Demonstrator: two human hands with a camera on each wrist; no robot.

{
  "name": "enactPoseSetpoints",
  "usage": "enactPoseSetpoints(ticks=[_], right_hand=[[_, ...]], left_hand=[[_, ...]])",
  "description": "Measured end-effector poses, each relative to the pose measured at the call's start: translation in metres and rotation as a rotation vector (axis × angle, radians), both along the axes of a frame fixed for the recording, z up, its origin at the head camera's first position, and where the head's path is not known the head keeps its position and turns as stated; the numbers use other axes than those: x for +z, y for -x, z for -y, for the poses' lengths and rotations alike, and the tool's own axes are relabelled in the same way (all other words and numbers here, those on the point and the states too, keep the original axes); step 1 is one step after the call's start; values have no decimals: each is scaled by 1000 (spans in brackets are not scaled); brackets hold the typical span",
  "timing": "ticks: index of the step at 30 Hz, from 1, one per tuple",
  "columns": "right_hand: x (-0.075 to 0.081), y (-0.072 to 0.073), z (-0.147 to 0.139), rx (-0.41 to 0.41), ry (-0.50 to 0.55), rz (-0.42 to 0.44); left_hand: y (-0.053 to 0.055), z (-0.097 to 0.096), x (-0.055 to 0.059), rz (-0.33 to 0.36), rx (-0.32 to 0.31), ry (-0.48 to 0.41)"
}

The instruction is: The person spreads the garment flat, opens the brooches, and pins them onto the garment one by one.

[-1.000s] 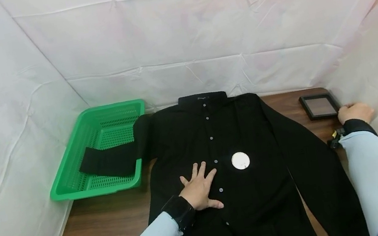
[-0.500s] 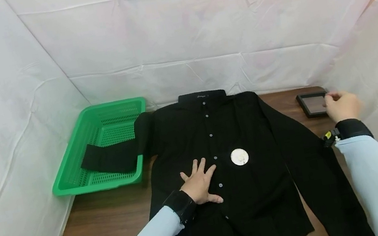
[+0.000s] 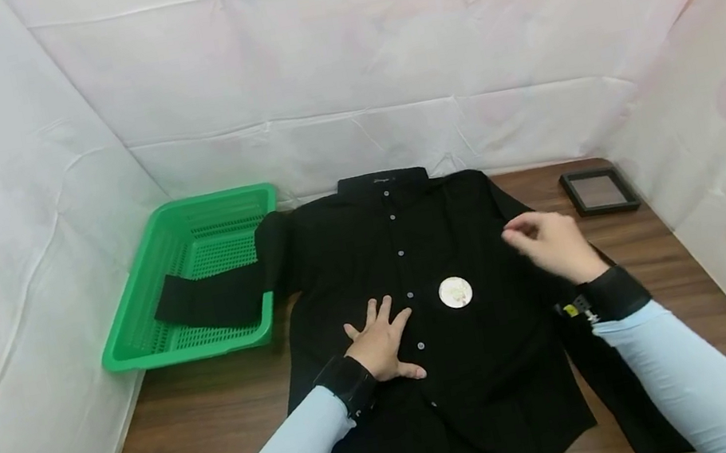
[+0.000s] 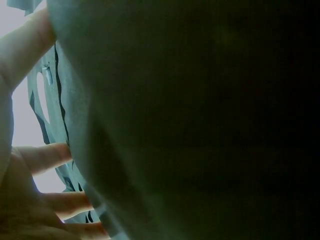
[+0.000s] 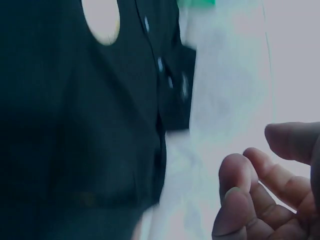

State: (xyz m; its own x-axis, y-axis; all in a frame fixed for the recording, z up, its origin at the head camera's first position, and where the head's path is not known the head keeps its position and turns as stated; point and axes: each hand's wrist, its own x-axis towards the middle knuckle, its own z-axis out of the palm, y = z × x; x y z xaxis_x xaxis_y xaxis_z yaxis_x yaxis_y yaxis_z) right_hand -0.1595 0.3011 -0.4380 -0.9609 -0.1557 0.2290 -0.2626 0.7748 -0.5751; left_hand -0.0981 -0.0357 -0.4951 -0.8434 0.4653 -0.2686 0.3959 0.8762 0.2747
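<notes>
A black button-up shirt (image 3: 490,366) lies spread out, collar away from me. My left hand (image 3: 381,341) rests on its front with fingers splayed. In the left wrist view, dark cloth (image 4: 150,150) fills most of the picture beside the fingers (image 4: 47,157). A round white disc (image 3: 456,292) with a faint pattern lies on the shirt, right of the button row. Above the shirt's right sleeve, my right hand (image 3: 551,243) has loosely curled fingers. The right wrist view shows a gap between its thumb and fingers (image 5: 235,172), nothing held there.
A green plastic basket (image 3: 191,350) stands at the left, with the shirt's left sleeve (image 3: 211,299) draped into it. A flat black-framed box (image 3: 599,191) lies at the back right of the wooden table (image 3: 174,438). White sheeting (image 3: 334,61) hangs around the table.
My right hand has moved left from beside the black-framed box to above the shirt's right sleeve. The left hand stays on the shirt.
</notes>
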Motion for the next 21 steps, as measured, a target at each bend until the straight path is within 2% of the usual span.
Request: enactPoseSetpoints(ticks=[3, 8, 13, 21], right_hand=[[-11, -6, 26, 65, -7, 50], [-32, -11, 54, 116, -27, 115], [-46, -11, 70, 118, -51, 163], [-58, -12, 81, 84, -96, 205]], left_hand=[[0, 1, 2, 1, 1, -7], [1, 2, 0, -6, -1, -15], [3, 4, -1, 4, 12, -6], [1, 2, -1, 10, -1, -20]])
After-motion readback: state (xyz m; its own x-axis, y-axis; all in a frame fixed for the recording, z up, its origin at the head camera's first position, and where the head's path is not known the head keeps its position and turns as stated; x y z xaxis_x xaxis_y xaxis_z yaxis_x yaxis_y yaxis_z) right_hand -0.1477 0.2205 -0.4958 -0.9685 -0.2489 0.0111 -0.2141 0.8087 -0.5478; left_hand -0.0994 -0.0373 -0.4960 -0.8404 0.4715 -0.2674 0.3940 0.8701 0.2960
